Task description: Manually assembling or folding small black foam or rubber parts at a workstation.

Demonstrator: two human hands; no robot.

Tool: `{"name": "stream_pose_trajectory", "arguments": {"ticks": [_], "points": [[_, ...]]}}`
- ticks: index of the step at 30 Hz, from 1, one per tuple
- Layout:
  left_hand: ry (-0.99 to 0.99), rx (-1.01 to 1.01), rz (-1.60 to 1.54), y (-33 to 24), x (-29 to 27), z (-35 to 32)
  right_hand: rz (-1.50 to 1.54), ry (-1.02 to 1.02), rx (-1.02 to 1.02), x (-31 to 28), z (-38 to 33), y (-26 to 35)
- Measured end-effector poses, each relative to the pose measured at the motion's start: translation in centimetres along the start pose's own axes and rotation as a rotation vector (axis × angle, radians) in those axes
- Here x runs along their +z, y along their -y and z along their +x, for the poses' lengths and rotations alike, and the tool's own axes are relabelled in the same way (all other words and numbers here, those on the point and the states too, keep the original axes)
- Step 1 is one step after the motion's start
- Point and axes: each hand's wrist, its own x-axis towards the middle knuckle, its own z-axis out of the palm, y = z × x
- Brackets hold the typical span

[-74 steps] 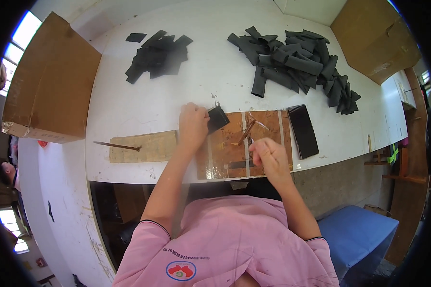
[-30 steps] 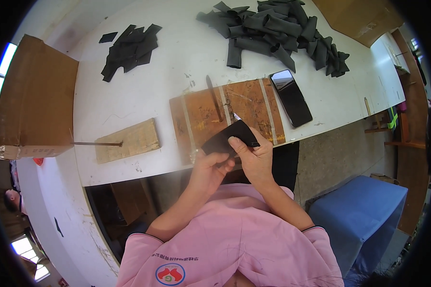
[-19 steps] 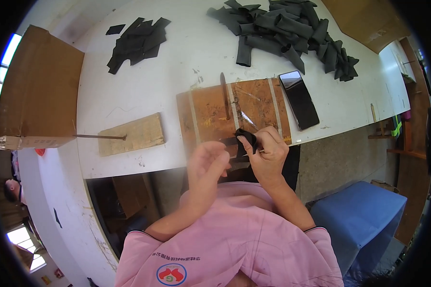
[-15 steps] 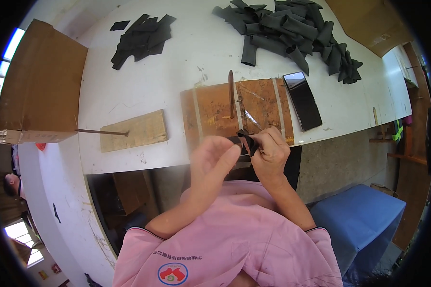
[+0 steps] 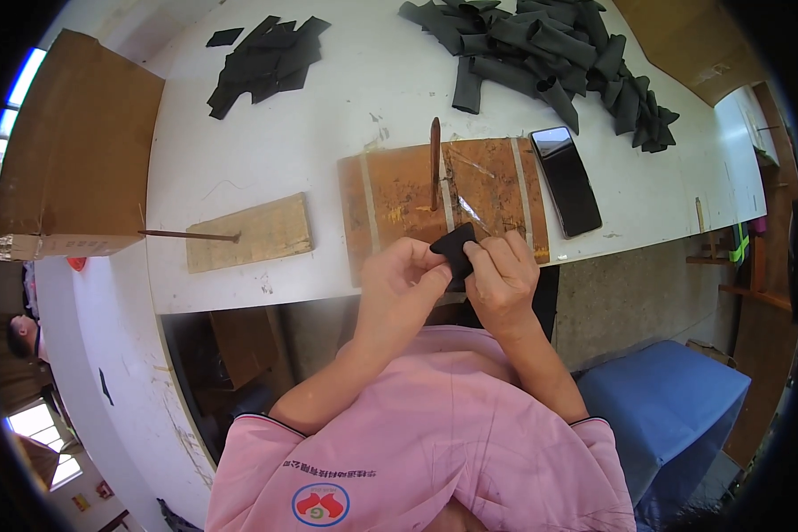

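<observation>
My left hand [image 5: 402, 277] and my right hand [image 5: 503, 274] meet at the near edge of the white table [image 5: 239, 168]. Together they pinch a small black fabric piece [image 5: 457, 248], folded between the fingertips. The piece is held just above the near edge of a brown wooden board [image 5: 399, 191] with tape strips across it. A thin brown tool [image 5: 434, 155] lies on that board, pointing away from me.
A black phone [image 5: 567, 179] lies right of the board. A heap of dark fabric pieces [image 5: 541, 49] sits at the far right, a smaller flat stack [image 5: 266, 62] at the far left. A small wooden block [image 5: 250, 232] with a spike and a cardboard box [image 5: 71, 160] are on the left.
My left hand took a black piece from the board and drew it toward me. Both hands closed on it and folded it smaller; they now hold it at the table's near edge.
</observation>
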Motion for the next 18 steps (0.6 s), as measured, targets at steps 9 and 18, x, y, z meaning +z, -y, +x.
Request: {"name": "stream_pose_trajectory", "arguments": {"ticks": [9,18], "points": [[0.019,-0.008,0.060,0.3,-0.7,-0.1,0.002,0.047,-0.058,-0.2,-0.1,0.3],[-0.012,0.071,0.067,1.8,-0.2,-0.2,0.320,0.109,0.287,0.0,-0.2,1.1]]}}
